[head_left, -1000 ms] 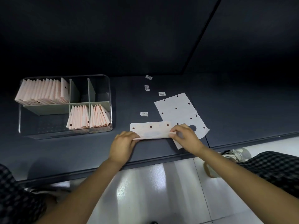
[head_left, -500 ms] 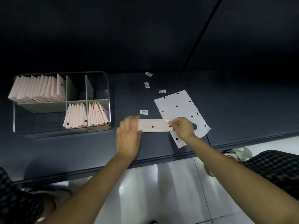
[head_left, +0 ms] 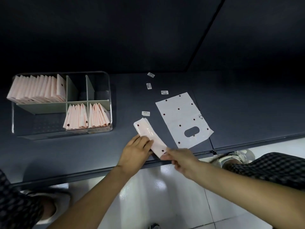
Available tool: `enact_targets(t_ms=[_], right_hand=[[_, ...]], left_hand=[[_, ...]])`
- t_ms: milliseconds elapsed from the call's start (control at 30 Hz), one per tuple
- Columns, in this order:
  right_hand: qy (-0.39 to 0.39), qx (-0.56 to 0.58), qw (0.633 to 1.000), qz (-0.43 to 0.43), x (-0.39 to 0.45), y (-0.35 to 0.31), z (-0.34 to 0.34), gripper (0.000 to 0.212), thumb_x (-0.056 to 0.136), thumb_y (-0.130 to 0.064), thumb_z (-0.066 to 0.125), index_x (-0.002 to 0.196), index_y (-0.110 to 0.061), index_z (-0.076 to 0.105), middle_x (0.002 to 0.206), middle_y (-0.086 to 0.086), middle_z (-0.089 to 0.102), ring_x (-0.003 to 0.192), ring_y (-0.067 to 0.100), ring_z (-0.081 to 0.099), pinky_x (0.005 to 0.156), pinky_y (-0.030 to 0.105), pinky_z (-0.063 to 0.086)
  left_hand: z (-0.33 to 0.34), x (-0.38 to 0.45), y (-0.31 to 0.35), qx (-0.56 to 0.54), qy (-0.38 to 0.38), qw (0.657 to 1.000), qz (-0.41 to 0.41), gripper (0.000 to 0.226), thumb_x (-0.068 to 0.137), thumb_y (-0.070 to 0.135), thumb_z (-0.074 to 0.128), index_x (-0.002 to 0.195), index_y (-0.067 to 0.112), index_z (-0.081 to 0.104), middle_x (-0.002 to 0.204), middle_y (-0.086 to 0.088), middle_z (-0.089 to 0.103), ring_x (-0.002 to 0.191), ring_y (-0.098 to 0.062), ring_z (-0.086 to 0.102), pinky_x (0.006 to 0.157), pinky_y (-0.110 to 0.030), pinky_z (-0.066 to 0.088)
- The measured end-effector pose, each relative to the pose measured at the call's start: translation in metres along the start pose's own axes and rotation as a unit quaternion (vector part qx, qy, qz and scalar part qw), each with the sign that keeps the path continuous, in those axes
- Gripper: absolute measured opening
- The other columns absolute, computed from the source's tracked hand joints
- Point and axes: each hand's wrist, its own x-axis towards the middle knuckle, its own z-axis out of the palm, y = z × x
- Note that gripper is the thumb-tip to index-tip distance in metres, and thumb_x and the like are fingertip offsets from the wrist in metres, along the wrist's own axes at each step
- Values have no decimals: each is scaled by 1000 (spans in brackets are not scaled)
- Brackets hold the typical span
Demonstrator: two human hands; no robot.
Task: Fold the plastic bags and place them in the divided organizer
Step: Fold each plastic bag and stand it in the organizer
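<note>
At the left of the surface (head_left: pixel 239 103) stands our divided organizer (head_left: pixel 110 103), three compartments holding folded bags. Right of it, the folded strip (head_left: pixel 149 134), which lay crosswise a moment ago, is now swung diagonal, so we judge the lengthwise folds done and the end-over-end fold next. Our left hand (head_left: pixel 137 150) presses flat, fingers straight, on its middle. Our right hand (head_left: pixel 179 157), blurred, pinches its near end. Farther right of the organizer, a flat bag (head_left: pixel 183 119) waits unfolded.

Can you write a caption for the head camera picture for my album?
Two hands fold a spotted bag beside a divided organizer.
</note>
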Motion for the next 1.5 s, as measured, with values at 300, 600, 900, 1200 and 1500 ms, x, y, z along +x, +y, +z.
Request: enact_targets(t_ms=[300, 600, 900, 1200, 1500], right_hand=[[-13, -533, 710, -460, 21, 5, -38, 60, 88, -41, 59, 139, -19, 38, 140, -6, 43, 126, 12, 35, 106, 21, 26], [-49, -569, 627, -530, 43, 15, -9, 66, 86, -47, 59, 144, -28, 35, 145, -17, 37, 132, 13, 31, 109, 30, 25], [-6, -396, 749, -531, 40, 10, 9, 20, 84, -19, 67, 103, -22, 71, 97, -1, 62, 91, 12, 53, 83, 27, 44], [33, -256, 899, -355, 46, -5, 25, 22, 88, -26, 64, 67, -27, 56, 67, -10, 55, 68, 5, 51, 63, 13, 37], [87, -366, 897, -232, 51, -34, 42, 40, 94, -30, 51, 56, -19, 44, 74, 3, 54, 74, 22, 49, 65, 27, 36]], left_hand=[[-13, -11, -6, -57, 3, 998, -16, 47, 40, 0, 92, 83, 14, 76, 88, -4, 72, 77, -23, 71, 68, -28, 56], [-11, -24, -9, -172, -16, 982, -76, 24, 73, -6, 75, 94, 4, 70, 107, -10, 70, 92, -27, 70, 65, -35, 58], [-6, -28, -9, -200, -14, 969, -143, 20, 77, 12, 75, 96, 15, 70, 104, 4, 69, 105, -19, 62, 89, -28, 38], [-6, -9, -5, -297, 17, 877, -379, 13, 84, 29, 69, 79, 18, 70, 74, 7, 65, 93, -16, 54, 88, -36, 40], [-8, 0, -2, -193, 16, 895, -402, 17, 84, 20, 67, 98, 15, 58, 89, 0, 62, 94, -26, 53, 81, -35, 37]])
